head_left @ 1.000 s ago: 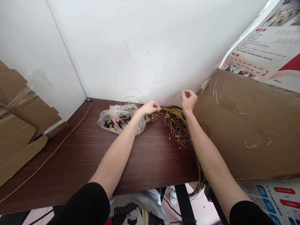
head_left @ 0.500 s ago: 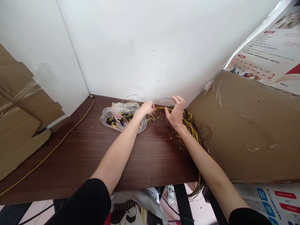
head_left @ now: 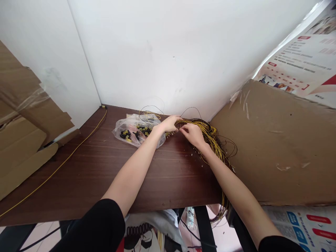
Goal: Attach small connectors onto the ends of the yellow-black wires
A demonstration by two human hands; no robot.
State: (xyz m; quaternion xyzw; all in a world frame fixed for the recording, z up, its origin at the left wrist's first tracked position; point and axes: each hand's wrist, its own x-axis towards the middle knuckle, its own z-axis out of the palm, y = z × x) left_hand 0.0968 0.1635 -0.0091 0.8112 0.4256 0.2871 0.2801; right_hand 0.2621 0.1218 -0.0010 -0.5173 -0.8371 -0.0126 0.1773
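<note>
A loose tangle of thin yellow and black wires (head_left: 214, 137) runs from beside the left hand (head_left: 170, 124) to behind the right hand (head_left: 193, 134). It narrows between the two, then fans into loops beyond the right hand, its tail hanging below the right forearm. One dark strand (head_left: 191, 107) arches up behind both hands. From here I can't tell which strand the fingertips hold.

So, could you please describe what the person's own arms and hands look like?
The left sleeve and right sleeve are both plain black, with no marking in view, and leave the forearms bare. The left hand and right hand wear no gloves, and no watch or bracelet shows at either wrist. Finer details are too small to tell.
</note>
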